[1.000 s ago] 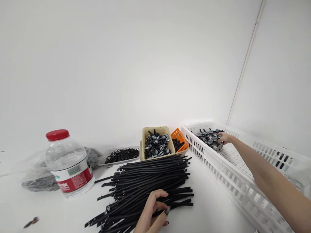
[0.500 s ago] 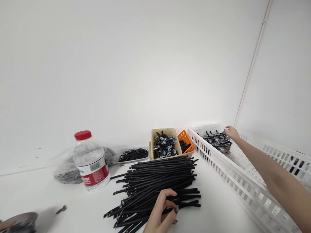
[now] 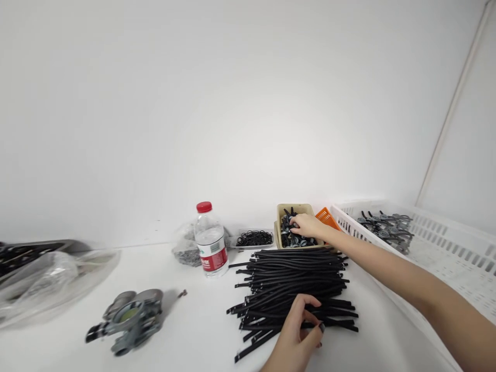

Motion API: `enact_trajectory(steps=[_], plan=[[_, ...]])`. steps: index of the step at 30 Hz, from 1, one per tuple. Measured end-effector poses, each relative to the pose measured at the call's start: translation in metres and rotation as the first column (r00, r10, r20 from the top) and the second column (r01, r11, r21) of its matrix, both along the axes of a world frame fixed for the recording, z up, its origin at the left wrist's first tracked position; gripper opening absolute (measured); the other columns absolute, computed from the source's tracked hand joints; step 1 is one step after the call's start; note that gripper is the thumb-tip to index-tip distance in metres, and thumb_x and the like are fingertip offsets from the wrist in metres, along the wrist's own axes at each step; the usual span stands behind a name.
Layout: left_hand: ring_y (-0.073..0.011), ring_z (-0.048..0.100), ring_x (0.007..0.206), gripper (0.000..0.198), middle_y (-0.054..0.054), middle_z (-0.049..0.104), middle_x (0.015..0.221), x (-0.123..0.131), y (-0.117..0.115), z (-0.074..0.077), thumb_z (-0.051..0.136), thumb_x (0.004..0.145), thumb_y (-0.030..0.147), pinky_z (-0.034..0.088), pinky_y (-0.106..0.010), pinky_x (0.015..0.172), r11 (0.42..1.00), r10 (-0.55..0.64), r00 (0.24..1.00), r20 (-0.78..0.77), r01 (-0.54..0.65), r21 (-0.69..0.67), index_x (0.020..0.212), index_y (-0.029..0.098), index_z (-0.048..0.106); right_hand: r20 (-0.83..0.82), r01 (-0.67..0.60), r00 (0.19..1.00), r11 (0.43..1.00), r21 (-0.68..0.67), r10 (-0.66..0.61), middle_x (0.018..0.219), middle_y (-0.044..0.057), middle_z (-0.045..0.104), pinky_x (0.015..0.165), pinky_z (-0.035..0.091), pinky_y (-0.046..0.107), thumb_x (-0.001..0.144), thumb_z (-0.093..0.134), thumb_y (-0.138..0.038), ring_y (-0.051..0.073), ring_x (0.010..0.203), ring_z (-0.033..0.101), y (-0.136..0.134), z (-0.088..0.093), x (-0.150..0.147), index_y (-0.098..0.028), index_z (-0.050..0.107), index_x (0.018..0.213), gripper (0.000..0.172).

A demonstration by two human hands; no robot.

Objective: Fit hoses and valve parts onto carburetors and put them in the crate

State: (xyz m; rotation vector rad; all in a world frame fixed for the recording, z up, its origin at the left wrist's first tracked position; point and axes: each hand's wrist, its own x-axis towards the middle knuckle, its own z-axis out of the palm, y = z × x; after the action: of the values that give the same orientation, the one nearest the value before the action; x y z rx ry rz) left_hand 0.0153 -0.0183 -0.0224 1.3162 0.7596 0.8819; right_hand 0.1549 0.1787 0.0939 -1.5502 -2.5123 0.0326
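My left hand (image 3: 300, 330) rests on the near end of a pile of black tubes (image 3: 294, 287), its fingers curled and pinching one of the tubes. My right arm stretches across the pile, and my right hand (image 3: 308, 226) reaches into a beige bin (image 3: 281, 243) of black and grey fittings. Its fingers are bent down among the fittings; whether they grip one is hidden. A white slotted crate (image 3: 437, 258) at the right holds a heap of assembled parts (image 3: 383, 226).
A small orange basket (image 3: 326, 215) stands between the bin and the crate. A water bottle with a red cap (image 3: 209, 242), a bag of grey parts (image 3: 186, 250) and a tray of black rings (image 3: 253, 239) line the back wall. A grey metal tool (image 3: 129, 320) and plastic bags (image 3: 42, 279) lie at the left.
My right hand left the white crate and moved left into the beige bin. The view swung left, bringing the metal tool and bags into sight. My left hand stayed on the tubes.
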Motion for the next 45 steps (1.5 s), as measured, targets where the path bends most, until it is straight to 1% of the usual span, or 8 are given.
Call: enact_trajectory(steps=[6,15,24,32,36,39,42,45], plan=[[-0.0134,0.047,0.069,0.043,0.0,0.047,0.083,0.001,0.0,0.002,0.056,0.061,0.026,0.048,-0.028,0.064,1.0,-0.015,1.0,-0.004,0.015,-0.001,0.103,0.018,0.049,-0.063,0.124,0.991,0.991,0.045,-0.121,0.09,0.004,0.064,0.078,0.058,0.037,0.102,0.074,-0.012,0.023,0.081,0.066,0.01,-0.008,-0.006,-0.011,0.066,0.089,0.015],[-0.0121,0.047,0.07,0.039,0.0,0.046,0.085,0.0,-0.004,0.008,0.053,0.063,0.02,0.048,-0.027,0.065,1.0,-0.023,0.999,-0.029,0.023,0.006,0.101,0.018,0.048,-0.565,0.168,0.824,0.938,0.303,0.035,0.096,0.005,0.066,0.078,0.054,0.032,0.086,0.054,0.006,0.021,0.08,0.064,-0.04,0.008,0.019,-0.014,0.063,0.1,0.026],[-0.0144,0.056,0.074,0.029,-0.002,0.054,0.087,0.0,-0.007,0.019,0.053,0.058,0.018,0.051,-0.025,0.062,0.995,0.012,0.996,-0.087,-0.004,0.1,0.087,0.018,0.053,-0.682,-0.119,0.662,0.943,0.312,0.309,0.08,0.005,0.066,0.059,0.052,0.031,0.08,0.054,-0.034,0.023,0.065,0.061,-0.094,0.021,0.012,-0.018,0.068,0.095,0.025],[-0.0137,0.058,0.069,0.019,-0.002,0.063,0.08,-0.021,-0.027,0.046,0.055,0.069,0.021,0.045,-0.021,0.059,0.929,0.167,0.922,-0.349,-0.029,0.369,0.088,0.021,0.057,-0.598,-0.212,0.731,0.942,0.258,0.328,0.078,0.005,0.065,0.056,0.046,0.036,0.079,0.053,-0.043,0.027,0.065,0.06,-0.115,0.048,0.029,-0.024,0.073,0.083,0.028],[-0.0165,0.061,0.073,0.02,-0.002,0.069,0.085,-0.07,-0.037,0.059,0.052,0.081,0.027,0.048,-0.025,0.069,0.857,0.39,0.703,-0.594,-0.042,0.513,0.099,0.023,0.06,-0.58,-0.157,0.77,0.96,0.233,0.266,0.078,0.006,0.065,0.055,0.044,0.037,0.078,0.053,-0.052,0.028,0.063,0.059,-0.117,0.056,0.044,-0.026,0.067,0.066,0.032],[-0.0223,0.063,0.074,0.023,-0.007,0.07,0.086,-0.125,-0.039,0.061,0.042,0.09,0.037,0.048,-0.035,0.076,0.798,0.598,0.356,-0.718,-0.181,0.574,0.095,0.022,0.058,-0.578,-0.078,0.792,0.971,0.226,0.197,0.059,0.005,0.057,0.049,0.037,0.036,0.079,0.051,-0.07,0.028,0.052,0.053,-0.116,0.058,0.05,-0.026,0.061,0.061,0.049],[-0.0273,0.064,0.073,0.029,-0.011,0.069,0.086,-0.177,-0.039,0.06,0.038,0.095,0.04,0.049,-0.04,0.07,0.733,0.623,-0.01,-0.782,-0.341,0.588,0.103,0.017,0.055,-0.545,-0.038,0.826,0.978,0.204,0.146,0.052,0.003,0.053,0.046,0.03,0.034,0.079,0.042,-0.089,0.025,0.044,0.046,-0.116,0.059,0.051,-0.026,0.058,0.061,0.068],[-0.0245,0.064,0.076,0.03,-0.01,0.068,0.089,-0.211,-0.036,0.057,0.045,0.099,0.041,0.052,-0.041,0.07,0.711,0.544,-0.202,-0.814,-0.404,0.576,0.104,0.014,0.058,-0.534,-0.045,0.833,0.98,0.196,0.145,0.058,0.004,0.058,0.048,0.03,0.035,0.078,0.038,-0.095,0.025,0.045,0.048,-0.116,0.058,0.051,-0.025,0.057,0.063,0.073]])
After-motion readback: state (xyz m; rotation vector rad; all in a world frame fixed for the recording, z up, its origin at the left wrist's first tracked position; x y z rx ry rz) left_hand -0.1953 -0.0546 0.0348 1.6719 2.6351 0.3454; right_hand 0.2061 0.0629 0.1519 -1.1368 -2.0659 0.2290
